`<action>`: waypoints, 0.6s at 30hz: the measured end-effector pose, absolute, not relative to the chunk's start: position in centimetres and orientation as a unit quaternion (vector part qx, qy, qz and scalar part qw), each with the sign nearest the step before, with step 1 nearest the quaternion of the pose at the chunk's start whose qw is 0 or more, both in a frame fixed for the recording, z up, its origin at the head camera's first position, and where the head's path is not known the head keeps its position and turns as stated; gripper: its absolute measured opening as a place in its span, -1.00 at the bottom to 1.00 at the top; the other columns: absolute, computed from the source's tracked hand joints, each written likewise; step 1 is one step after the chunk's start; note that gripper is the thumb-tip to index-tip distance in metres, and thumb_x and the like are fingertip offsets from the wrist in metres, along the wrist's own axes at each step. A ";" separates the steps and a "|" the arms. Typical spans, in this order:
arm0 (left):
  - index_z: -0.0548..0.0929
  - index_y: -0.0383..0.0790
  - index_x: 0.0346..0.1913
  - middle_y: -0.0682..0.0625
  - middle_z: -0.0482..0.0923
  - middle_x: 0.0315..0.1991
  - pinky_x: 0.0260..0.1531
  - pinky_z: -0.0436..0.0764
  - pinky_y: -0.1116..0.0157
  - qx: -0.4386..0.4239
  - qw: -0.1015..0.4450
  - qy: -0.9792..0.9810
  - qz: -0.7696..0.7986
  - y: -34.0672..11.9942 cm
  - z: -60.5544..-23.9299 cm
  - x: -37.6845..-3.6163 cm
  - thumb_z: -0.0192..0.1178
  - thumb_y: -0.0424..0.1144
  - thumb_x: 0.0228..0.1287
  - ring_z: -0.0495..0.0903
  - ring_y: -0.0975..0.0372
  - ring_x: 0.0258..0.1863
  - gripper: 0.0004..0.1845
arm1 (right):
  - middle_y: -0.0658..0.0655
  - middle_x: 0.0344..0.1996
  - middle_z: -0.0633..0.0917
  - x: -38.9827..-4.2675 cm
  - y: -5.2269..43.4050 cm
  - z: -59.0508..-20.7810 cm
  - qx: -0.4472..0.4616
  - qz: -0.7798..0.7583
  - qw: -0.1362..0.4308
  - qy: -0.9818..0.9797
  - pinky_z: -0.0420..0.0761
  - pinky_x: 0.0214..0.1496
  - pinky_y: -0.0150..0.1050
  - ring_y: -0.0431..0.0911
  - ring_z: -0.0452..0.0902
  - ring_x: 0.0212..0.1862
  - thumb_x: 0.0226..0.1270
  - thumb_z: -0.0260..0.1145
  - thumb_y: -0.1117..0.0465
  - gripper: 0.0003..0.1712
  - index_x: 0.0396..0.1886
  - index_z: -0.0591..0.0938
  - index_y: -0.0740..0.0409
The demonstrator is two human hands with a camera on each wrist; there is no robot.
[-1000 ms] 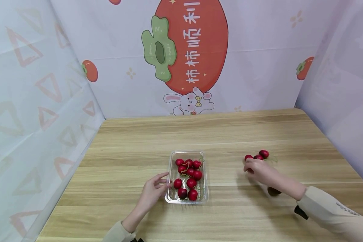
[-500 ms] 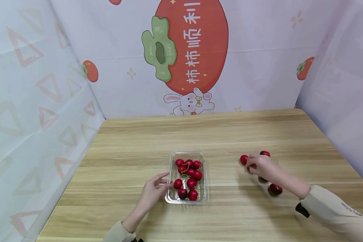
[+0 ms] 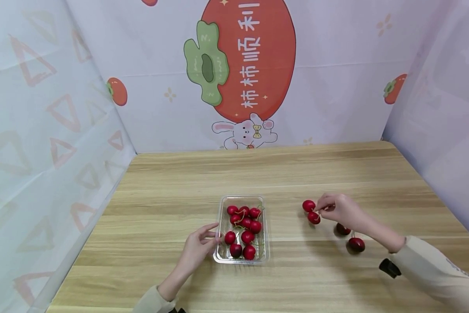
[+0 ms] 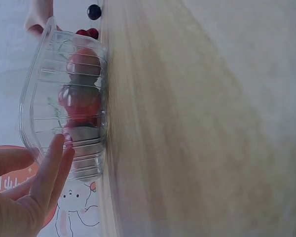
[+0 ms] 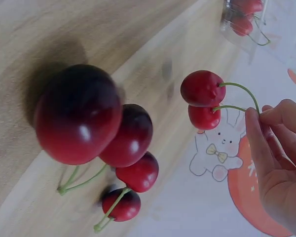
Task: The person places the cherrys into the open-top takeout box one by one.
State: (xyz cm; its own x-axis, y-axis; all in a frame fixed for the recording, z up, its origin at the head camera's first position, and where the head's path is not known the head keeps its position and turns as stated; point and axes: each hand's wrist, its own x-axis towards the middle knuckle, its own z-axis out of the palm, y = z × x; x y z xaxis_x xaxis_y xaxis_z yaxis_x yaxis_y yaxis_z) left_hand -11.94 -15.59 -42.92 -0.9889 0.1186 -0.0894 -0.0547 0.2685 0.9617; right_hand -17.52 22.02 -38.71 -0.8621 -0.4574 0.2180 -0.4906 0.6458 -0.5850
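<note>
My right hand [image 3: 341, 211] pinches the joined green stems of a pair of red cherries [image 5: 202, 89] between thumb and fingertips. Both fruits hang from curved stems, close over the table in the head view. My left hand [image 3: 198, 248] rests its relaxed fingers against the left side of a clear plastic container [image 3: 240, 261]. The left wrist view shows these fingers [image 4: 52, 165] nearly straight along the ribbed wall. Inside the container lie several red cherries [image 3: 247, 237] with green stems.
Near my right forearm, dark red cherries [image 3: 356, 244] lie on the wooden table [image 3: 171, 174]. The right wrist view shows two stemmed pairs there, one pair [image 5: 79, 116] large and close to the camera. A printed cloth [image 3: 320, 87] hangs behind the table, with more cloth at both sides.
My right hand has lifted slightly and drawn a cherry pair leftward from the loose ones, uncovering other cherries near the forearm. The left hand and container have stayed put.
</note>
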 end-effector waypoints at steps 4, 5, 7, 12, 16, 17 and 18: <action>0.38 -0.46 0.11 -0.33 0.55 -0.25 -0.49 0.63 0.35 0.016 0.069 0.794 0.604 -15.5 -42.9 -11.9 0.13 -0.46 0.10 0.61 -0.01 -0.34 -0.54 | 0.00 -0.45 0.62 -17.6 21.7 -38.4 0.263 0.345 0.022 -0.901 0.57 -0.43 -0.44 -0.22 0.50 -0.40 -0.08 0.24 0.52 -0.81 -0.50 0.67 0.21; 0.38 -0.46 0.11 -0.33 0.55 -0.25 -0.49 0.62 0.36 0.015 0.069 0.794 0.603 -15.5 -42.9 -11.9 0.14 -0.46 0.10 0.61 -0.01 -0.34 -0.54 | -0.01 -0.45 0.62 -17.7 21.6 -38.3 0.265 0.351 0.024 -0.898 0.57 -0.43 -0.43 -0.25 0.49 -0.39 -0.07 0.24 0.52 -0.81 -0.49 0.68 0.20; 0.39 -0.46 0.10 -0.33 0.56 -0.25 -0.50 0.62 0.36 0.014 0.070 0.795 0.602 -15.5 -42.9 -11.9 0.14 -0.45 0.10 0.61 -0.01 -0.34 -0.55 | -0.02 -0.46 0.62 -17.7 21.4 -38.2 0.266 0.366 0.027 -0.891 0.58 -0.43 -0.43 -0.29 0.48 -0.39 -0.08 0.24 0.52 -0.80 -0.49 0.68 0.20; 0.39 -0.46 0.10 -0.32 0.56 -0.25 -0.48 0.62 0.36 0.013 0.071 0.797 0.600 -15.5 -42.9 -12.0 0.14 -0.45 0.10 0.61 -0.01 -0.33 -0.55 | -0.03 -0.44 0.62 -17.7 21.0 -37.6 0.256 0.397 0.019 -0.881 0.60 -0.38 -0.41 -0.26 0.50 -0.36 -0.04 0.23 0.50 -0.81 -0.47 0.68 0.19; 0.39 -0.46 0.10 -0.32 0.56 -0.25 -0.47 0.62 0.36 0.013 0.071 0.798 0.599 -15.5 -42.9 -12.0 0.13 -0.46 0.10 0.61 -0.01 -0.32 -0.55 | -0.05 -0.42 0.62 -17.6 20.4 -37.0 0.246 0.404 0.012 -0.881 0.60 -0.34 -0.41 -0.25 0.51 -0.33 0.00 0.24 0.46 -0.81 -0.46 0.68 0.13; 0.39 -0.46 0.10 -0.32 0.56 -0.25 -0.47 0.62 0.36 0.013 0.071 0.798 0.598 -15.5 -42.9 -12.0 0.13 -0.46 0.10 0.61 -0.01 -0.32 -0.55 | -0.05 -0.42 0.62 -17.6 20.3 -36.8 0.247 0.404 0.012 -0.881 0.60 -0.34 -0.41 -0.26 0.51 -0.32 0.00 0.24 0.45 -0.81 -0.45 0.69 0.12; 0.39 -0.46 0.10 -0.32 0.56 -0.25 -0.47 0.62 0.36 0.012 0.071 0.798 0.598 -15.5 -42.9 -12.0 0.13 -0.46 0.10 0.61 -0.01 -0.32 -0.55 | -0.06 -0.41 0.62 -17.6 20.1 -36.7 0.248 0.405 0.012 -0.880 0.60 -0.34 -0.41 -0.28 0.51 -0.32 0.00 0.25 0.45 -0.81 -0.45 0.69 0.11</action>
State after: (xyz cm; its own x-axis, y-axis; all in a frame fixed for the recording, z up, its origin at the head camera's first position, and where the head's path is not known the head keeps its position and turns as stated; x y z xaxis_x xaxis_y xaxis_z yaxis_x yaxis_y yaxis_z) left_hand -11.98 -15.46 -42.88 -0.9896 0.1043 -0.0989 -0.0656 0.2838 0.9566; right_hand -17.61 20.08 -36.68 -0.8768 -0.4266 0.2220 -0.4462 0.5494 -0.7065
